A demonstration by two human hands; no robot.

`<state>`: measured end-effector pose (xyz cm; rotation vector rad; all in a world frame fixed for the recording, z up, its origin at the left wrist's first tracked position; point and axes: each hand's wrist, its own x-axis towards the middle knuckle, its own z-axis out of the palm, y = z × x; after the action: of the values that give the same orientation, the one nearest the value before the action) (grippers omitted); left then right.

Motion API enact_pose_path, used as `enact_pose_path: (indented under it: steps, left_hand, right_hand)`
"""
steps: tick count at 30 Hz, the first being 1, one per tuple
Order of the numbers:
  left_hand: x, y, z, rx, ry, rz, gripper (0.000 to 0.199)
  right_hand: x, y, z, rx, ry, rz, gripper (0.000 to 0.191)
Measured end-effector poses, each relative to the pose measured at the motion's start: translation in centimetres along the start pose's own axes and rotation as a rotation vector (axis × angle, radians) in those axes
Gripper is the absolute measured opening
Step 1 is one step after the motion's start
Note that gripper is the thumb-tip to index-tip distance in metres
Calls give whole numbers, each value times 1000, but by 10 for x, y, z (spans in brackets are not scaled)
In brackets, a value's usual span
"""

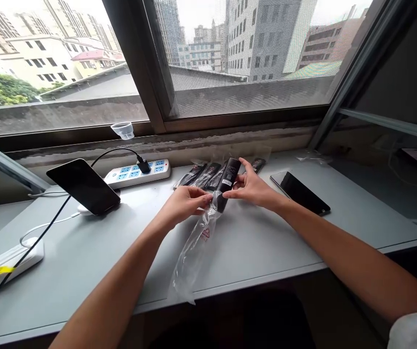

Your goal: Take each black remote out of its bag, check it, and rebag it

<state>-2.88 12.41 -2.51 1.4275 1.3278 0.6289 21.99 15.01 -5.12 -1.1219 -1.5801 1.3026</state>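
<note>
My right hand [249,186] grips a slim black device [230,175], shaped like a remote control, by its sides. Small print and a white barcode sticker show on the face toward me. Its lower end sits inside the mouth of a clear plastic sleeve [201,245], which hangs toward the table's front edge and bears a red triangular mark. The sleeve's upper edge is pinched in my left hand [191,199], beside the device's lower end. Just behind my hands lie several similar black devices in clear wrapping [205,175], partly hidden by my hands.
A dark-screened tablet or phone [84,186] leans on a stand at left. Behind it is a power strip [139,173] with a black plug; another strip [8,266] lies at front left, with cables. A black phone [303,194] lies right of my hands.
</note>
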Motion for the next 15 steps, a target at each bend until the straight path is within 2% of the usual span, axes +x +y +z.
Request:
enact_pose_path:
  steps: [6, 9, 13, 14, 15]
  left_hand:
    - [3, -1, 0, 148, 79, 18, 45]
    - [4, 1, 4, 151, 100, 54, 43]
    - [3, 4, 10, 104, 137, 110, 42]
    - [3, 4, 12, 91, 141, 116, 42]
    - [4, 4, 13, 78, 141, 124, 42]
  right_hand:
    - [3, 2, -4, 25, -69, -69, 128]
    - [2, -1, -5, 24, -126, -83, 100]
    - [-2, -8, -5, -91, -207, -97, 40]
    - [-2, -9, -4, -134, -238, -116, 35]
    - [-3, -10, -4, -173, -270, -136, 37]
